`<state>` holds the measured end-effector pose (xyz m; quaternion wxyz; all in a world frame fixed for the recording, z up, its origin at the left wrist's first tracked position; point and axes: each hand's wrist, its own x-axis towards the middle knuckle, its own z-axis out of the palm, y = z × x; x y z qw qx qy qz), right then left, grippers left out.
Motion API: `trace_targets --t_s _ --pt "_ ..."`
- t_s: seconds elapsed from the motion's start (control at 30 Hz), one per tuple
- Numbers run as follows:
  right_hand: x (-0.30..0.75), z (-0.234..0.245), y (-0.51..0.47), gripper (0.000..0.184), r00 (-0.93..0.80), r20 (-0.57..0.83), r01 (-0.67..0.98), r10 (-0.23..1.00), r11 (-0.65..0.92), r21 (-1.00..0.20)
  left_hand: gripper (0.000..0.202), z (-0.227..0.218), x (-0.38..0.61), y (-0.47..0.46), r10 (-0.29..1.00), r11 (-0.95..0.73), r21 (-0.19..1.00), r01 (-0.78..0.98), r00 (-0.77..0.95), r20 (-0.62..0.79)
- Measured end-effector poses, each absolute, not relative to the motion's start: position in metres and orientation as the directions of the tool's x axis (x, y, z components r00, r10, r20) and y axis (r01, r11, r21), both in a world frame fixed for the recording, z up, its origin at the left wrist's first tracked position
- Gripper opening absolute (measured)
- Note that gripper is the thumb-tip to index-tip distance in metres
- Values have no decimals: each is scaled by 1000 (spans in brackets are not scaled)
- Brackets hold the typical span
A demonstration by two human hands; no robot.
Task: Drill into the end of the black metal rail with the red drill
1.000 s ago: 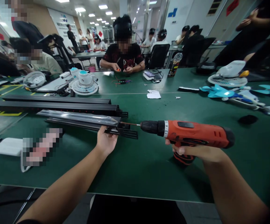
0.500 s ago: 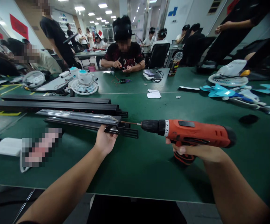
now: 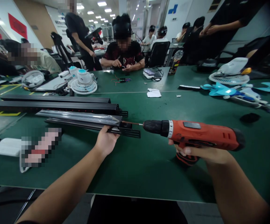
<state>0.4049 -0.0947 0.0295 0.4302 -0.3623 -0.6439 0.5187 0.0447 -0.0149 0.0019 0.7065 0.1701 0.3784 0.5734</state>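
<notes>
My right hand (image 3: 191, 151) grips an orange and black cordless drill (image 3: 202, 133), which points left. From its black chuck a long thin bit (image 3: 133, 123) reaches to the end of a black metal profile (image 3: 86, 124). Whether the tip is inside the profile or against it, I cannot tell. My left hand (image 3: 107, 141) is closed around the profile near that same end, thumb on the near side and fingers underneath, partly hidden. A strip of clear plastic film (image 3: 79, 115) lies along the profile's top. Slotted black fins stick out past its right end.
Two longer black profiles (image 3: 55, 105) lie just behind. A white fan head (image 3: 83, 82) stands at the back left, and blue fan blades (image 3: 221, 91) lie at the right. A bottle (image 3: 175, 63) and paper scraps (image 3: 154, 93) are farther back. Across the table sits a person (image 3: 123, 53).
The drill and my right hand have shifted slightly right, and the profile's end with my left hand has moved a little right too. A standing person in the background has moved right.
</notes>
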Motion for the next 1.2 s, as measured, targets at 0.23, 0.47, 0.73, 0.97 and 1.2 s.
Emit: trace_targets --t_s 0.23,0.47,0.73,0.97,1.2 --pt "405 29 -94 27 -341 189 35 921 214 -976 19 3 47 -16 945 278 665 -693 72 -320" --pt "406 26 -94 24 -363 248 5 898 268 -963 29 7 51 -17 937 247 673 -697 -6 -349" --pt "404 28 -95 23 -362 260 -37 895 265 -963 31 14 57 -21 930 207 667 -716 -66 -360" --pt "403 29 -95 23 -365 230 -3 902 246 -969 32 18 58 -21 927 201 662 -722 -77 -366" --pt "405 30 -93 23 -423 234 30 875 272 -962 36 27 61 -23 898 214 631 -746 -104 -428"
